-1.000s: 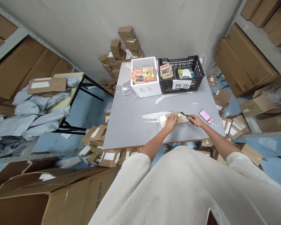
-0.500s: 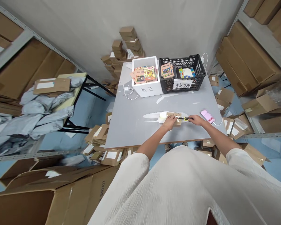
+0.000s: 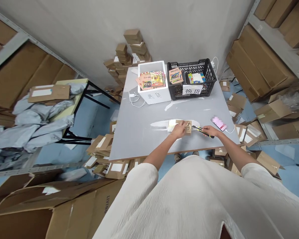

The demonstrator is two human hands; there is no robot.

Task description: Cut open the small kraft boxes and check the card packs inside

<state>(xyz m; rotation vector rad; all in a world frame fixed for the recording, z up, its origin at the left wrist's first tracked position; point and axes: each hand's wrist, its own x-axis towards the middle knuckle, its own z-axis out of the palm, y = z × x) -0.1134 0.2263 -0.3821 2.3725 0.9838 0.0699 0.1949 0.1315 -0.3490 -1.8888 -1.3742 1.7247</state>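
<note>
A small brown cardboard box lies on the grey table, a white label at its left end and shiny tape near its right. My left hand grips this box from above, fingers bent over its middle. Just right of the box, my right hand is closed around a black and yellow utility knife. The knife's tip points left at the box's right end and appears a little apart from it. A phone with a pink screen lies beyond my right hand.
At the table's back stand a white foam box of colourful booklets and a black plastic crate with more. Cartons crowd the floor and shelves. Grey parcels fill a side table at left. A white charger sits near the left edge.
The utility knife has come away from the tape on the box and swung round, its handle now angled toward the table's front edge. My left hand stays on the box.
</note>
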